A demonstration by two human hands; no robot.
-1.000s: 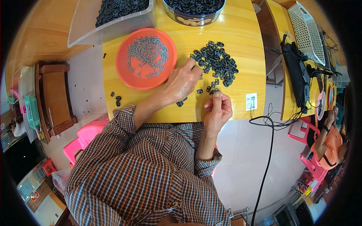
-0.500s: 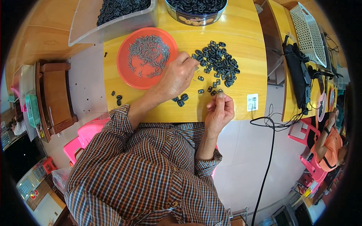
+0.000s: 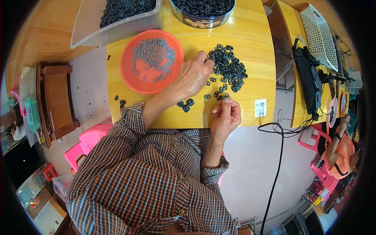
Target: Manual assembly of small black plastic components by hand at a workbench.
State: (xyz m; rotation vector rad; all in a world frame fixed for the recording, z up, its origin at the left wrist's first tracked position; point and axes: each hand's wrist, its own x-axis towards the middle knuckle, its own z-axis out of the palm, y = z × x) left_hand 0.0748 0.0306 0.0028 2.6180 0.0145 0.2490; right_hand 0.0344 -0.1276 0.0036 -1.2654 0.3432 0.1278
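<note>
My left hand (image 3: 194, 75) reaches over the table with its fingers bent together at the left edge of a pile of small black oval two-holed pieces (image 3: 231, 68). Its fingertips are partly hidden, so what they pinch cannot be made out. Nearer to me, my right hand (image 3: 227, 116) pinches a small black two-holed piece (image 3: 225, 96) between thumb and finger. Several loose black pieces (image 3: 216, 94) lie just beyond it. A red-orange round dish (image 3: 124, 64) with many small grey screw-like pins (image 3: 156, 55) stands left of my left hand.
At the back are a clear plastic bin (image 3: 133, 33) and a round tin (image 3: 203, 21), both full of black pieces. More black pieces (image 3: 186, 105) lie by my left forearm. A white label (image 3: 260, 108) is at the right, with a black cable (image 3: 280, 156) beyond the edge.
My left hand has moved right, from beside the dish to the edge of the black pile. My right hand has stayed nearly in place.
</note>
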